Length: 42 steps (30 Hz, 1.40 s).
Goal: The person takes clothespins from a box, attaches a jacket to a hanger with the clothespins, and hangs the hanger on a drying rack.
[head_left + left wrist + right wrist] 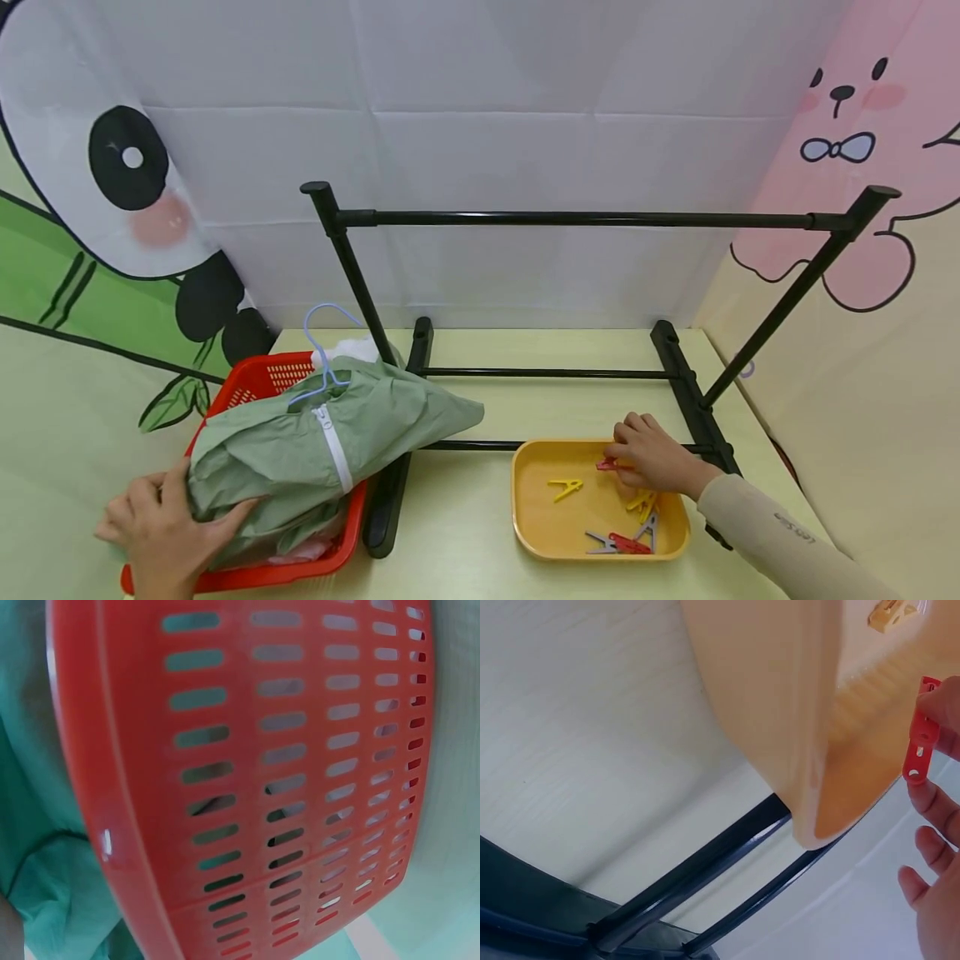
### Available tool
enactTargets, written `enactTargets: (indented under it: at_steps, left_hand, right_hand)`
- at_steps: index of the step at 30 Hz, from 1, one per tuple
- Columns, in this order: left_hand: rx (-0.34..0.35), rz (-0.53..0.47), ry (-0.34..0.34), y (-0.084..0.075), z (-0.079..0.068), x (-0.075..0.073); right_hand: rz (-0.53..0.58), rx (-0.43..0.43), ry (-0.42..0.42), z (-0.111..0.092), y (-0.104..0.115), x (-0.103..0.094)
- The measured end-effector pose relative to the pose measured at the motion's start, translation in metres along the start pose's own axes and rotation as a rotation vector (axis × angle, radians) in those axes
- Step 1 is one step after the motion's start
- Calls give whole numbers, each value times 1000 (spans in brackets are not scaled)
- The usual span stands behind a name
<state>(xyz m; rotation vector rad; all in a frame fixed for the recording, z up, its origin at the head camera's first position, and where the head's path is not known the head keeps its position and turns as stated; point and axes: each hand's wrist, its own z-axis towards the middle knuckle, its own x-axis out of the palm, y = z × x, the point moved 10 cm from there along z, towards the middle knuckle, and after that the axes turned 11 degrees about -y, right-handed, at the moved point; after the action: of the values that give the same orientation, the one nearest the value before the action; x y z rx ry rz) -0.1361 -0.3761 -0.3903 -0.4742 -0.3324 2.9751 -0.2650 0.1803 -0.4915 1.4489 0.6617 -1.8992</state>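
Observation:
Over the yellow tray (527,533), my right hand (652,454) pinches a red clothespin (921,735) between thumb and fingertips. Inside the tray lie a yellow clothespin (566,487), another red clothespin (628,544) and a few grey and yellow ones. My left hand (168,521) rests with spread fingers at the left end of a green garment (270,446), its thumb lying along the cloth. A white zipper (333,450) and a light blue hanger (324,371) show on the garment, which lies heaped on the red basket (135,787).
A black rack (585,219) with a high crossbar stands on the pale table (450,508), behind the tray and to the right of the basket. White cloth (351,348) shows at the basket's back. Printed curtains (480,158) hang around the table.

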Motion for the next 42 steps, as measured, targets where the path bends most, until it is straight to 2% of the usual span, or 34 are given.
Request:
enactTargets:
  at_steps: [9,13,18,21,27,36,42]
  left_hand:
    - [2,2,-4,0,-4,0]
    - [29,-2,-39,-2,-3,-2]
    - [49,-12,-70,-5,0,-3]
    - [46,-11,-49,-5,0,-2]
    - [1,1,9,0,-2,1]
    - [25,-9,-26,-1,0,-1]
    - [20,-5,-8,-1,1,-1]
  right_hand:
    - [-46,-27,-64,8,-2,-11]
    - [-51,-28,-97,12,-3,-16]
    - [-34,6,-80,16,-6,-18]
    - [-24,24,-66,17,-8,-18]
    - [-30,8,-105,20,-6,-24]
    - [-64,28,-133,30,-10,-30]
    - [-86,39,-135,33,-13,-31]
